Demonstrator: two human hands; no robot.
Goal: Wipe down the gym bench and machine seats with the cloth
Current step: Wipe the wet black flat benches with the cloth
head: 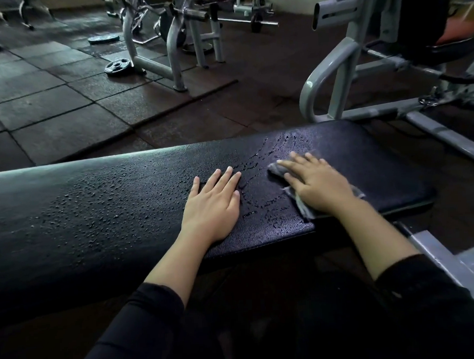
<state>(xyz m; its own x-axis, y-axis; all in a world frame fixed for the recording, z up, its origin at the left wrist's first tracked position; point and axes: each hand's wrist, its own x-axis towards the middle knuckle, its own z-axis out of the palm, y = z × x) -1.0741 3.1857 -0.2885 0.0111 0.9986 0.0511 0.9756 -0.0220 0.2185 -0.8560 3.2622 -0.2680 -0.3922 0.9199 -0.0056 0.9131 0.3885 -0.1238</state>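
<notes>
A long black padded bench (108,208) stretches across the view, its surface covered in water droplets on the left and smeared streaks in the middle. My left hand (214,205) lies flat on the pad with fingers straight. Just to its right, my right hand (318,183) presses flat on a grey cloth (303,206) spread on the bench near its right end. Cloth edges stick out to the left of the fingers and under the wrist. The pad right of the cloth looks drier.
A grey machine frame (332,75) stands behind the bench's right end, with a grey metal bar (442,138) running along the right. Other machines (174,45) and weight plates (118,67) sit on the rubber tile floor (48,107) behind.
</notes>
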